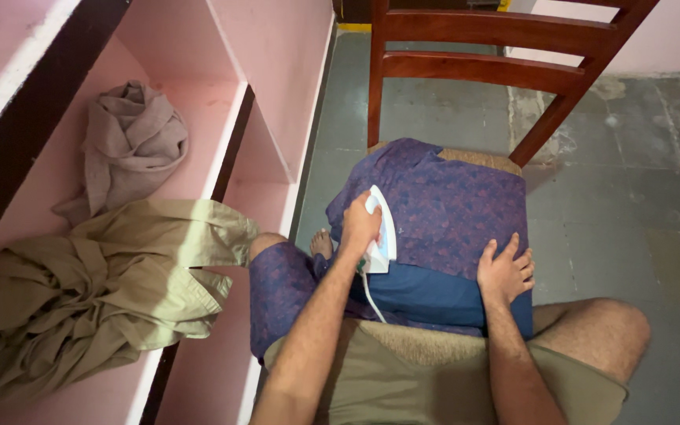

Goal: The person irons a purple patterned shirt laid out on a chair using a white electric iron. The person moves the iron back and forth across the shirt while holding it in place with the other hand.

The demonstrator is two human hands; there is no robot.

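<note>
Ironing station, seated, catalogued outward from the body.

Nearest: the person's bare knees and khaki shorts (450, 378) at the bottom edge.

Right hand (504, 271): open and flat, fingers spread, pressing the near right part of the purple patterned shirt (450, 212); it grips nothing, only pins the cloth.

Left hand (360, 228): wrapped tight round the handle of the white electric iron (382, 228), whose soleplate rests on the shirt's left side, nose pointing away. Its white cord (370, 295) trails back toward the lap.

Shirt: laid over the seat of the wooden chair (482, 67), a plain blue part showing at the near edge, one portion hanging off the left side toward the person's foot (322, 242).

Left, on pink shelves (273, 149): crumpled khaki garment (96, 291); beyond it, a bunched greyish-beige cloth (131, 142).

Farthest: grey stone floor (639, 181) and chair back.

Hazards, as judged: an iron left resting in one spot may scorch the fabric; the pinning hand lies near its path and could be burned; the cord may snag on the seat edge; the hanging portion may drag the shirt askew.
</note>
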